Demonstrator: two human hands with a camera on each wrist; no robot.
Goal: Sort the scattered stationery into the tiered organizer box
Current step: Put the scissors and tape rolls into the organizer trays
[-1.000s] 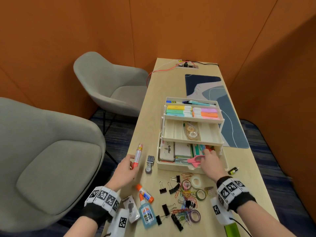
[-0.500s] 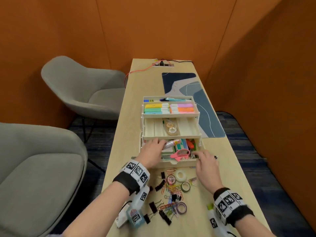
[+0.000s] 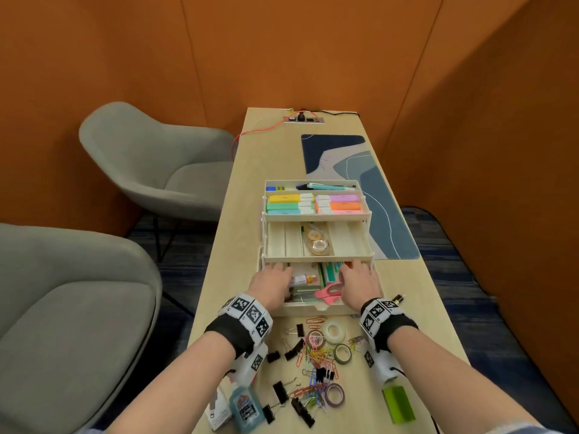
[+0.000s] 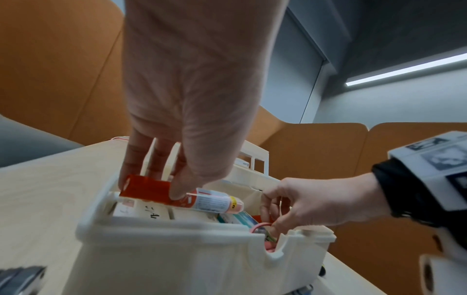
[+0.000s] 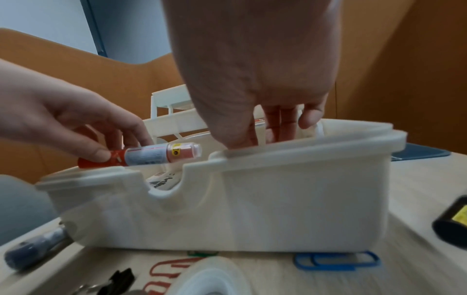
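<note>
The cream tiered organizer (image 3: 316, 218) stands mid-table with its three tiers stepped open. My left hand (image 3: 274, 281) reaches into the left of the bottom tier (image 4: 177, 259) and pinches a red-capped glue stick (image 4: 209, 201) lying crosswise just above the contents. My right hand (image 3: 358, 281) dips straight fingers into the tier's right side, beside pink scissors (image 3: 327, 292); what they touch is hidden. Highlighters (image 3: 313, 203) fill the top tier and a correction tape (image 3: 316, 242) lies in the middle one. The glue stick (image 5: 156, 154) also shows in the right wrist view.
Paper clips, binder clips and tape rolls (image 3: 334, 332) lie scattered in front of the box. A glue bottle (image 3: 246, 408) sits near left, a green block (image 3: 398, 404) near right. Two grey chairs (image 3: 150, 170) stand left of the table; a blue mat (image 3: 369, 183) lies behind the box.
My left hand carried the glue stick from the table left of the box into the bottom tier. My right hand went from the front rim back into the tier.
</note>
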